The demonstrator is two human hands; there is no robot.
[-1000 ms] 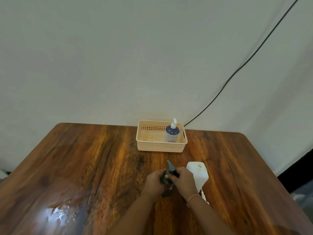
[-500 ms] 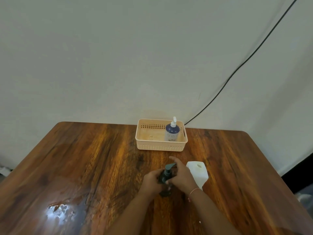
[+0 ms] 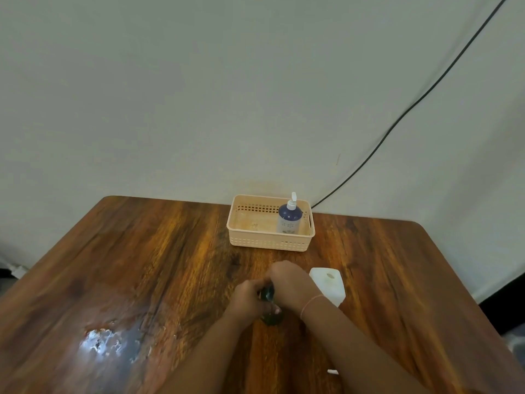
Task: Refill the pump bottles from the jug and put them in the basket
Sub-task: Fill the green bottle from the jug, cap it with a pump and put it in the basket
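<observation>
Dark pump bottle [image 3: 268, 301]: stands on the wooden table [image 3: 159, 265], enclosed between both hands; only a strip of its dark body and its base show, and the pump head is hidden. Left hand [image 3: 250, 298]: fingers curled closed around the bottle's left side. Right hand [image 3: 289, 282]: cupped and closed over the bottle's top, covering the pump; a thin pink band [image 3: 309, 304] circles that wrist. Motion blur softens the finger detail, so the exact grip on the pump cannot be told.

White jug [image 3: 328, 284]: upright on the table just beside the right hand, on its outer side, its round mouth open and uncapped. Whether it touches the hand cannot be told.

Beige basket [image 3: 270, 241]: beyond the hands, at the table's far edge against the wall. Inside it, at the right end, a blue pump bottle [image 3: 289, 220] stands upright with a white pump; the remaining basket floor is bare.

Small white object [image 3: 333, 371]: lies on the table beside the right forearm, too small to identify. Black cable [image 3: 412, 105]: runs diagonally down the wall toward the basket's right rear corner. A bright glare patch [image 3: 102, 341] sits on the tabletop well left of the left forearm.
</observation>
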